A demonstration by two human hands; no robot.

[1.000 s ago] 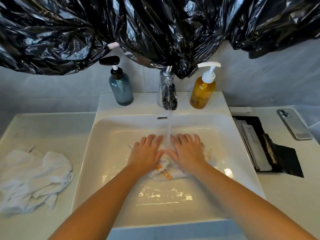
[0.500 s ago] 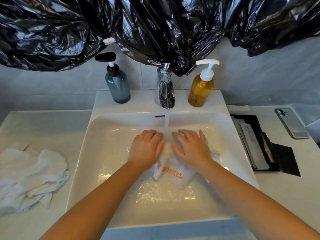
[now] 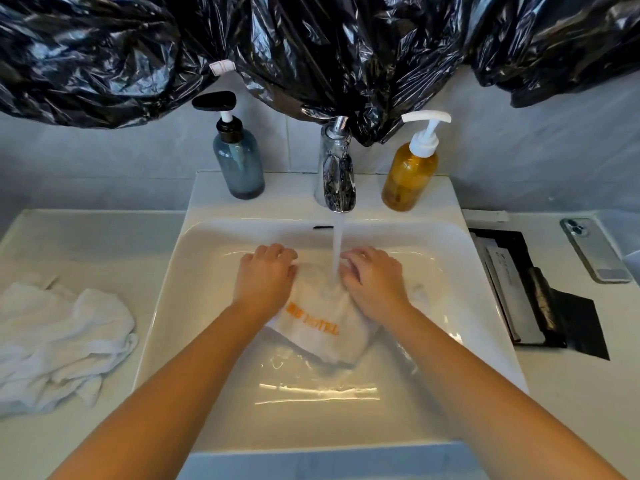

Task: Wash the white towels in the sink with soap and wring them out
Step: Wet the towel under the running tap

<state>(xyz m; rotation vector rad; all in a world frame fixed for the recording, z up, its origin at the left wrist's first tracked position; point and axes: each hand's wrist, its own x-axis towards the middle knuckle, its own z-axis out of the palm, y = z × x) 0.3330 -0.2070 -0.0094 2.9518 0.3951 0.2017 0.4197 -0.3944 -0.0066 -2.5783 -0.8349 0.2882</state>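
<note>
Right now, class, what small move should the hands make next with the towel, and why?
Probably lift the right hand to the amber pump bottle for soap: the white hotel towel is soaked under the running tap, and no lather shows.

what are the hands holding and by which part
The left hand and right hand each grip the white towel with orange lettering by its top edge, one per side.

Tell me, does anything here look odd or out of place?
Yes: crumpled black plastic bags hang across the wall above the sink, drooping down to the faucet, an unusual covering. A phone also lies on the counter beside the sink. The towel under the tap looks fine.
</note>
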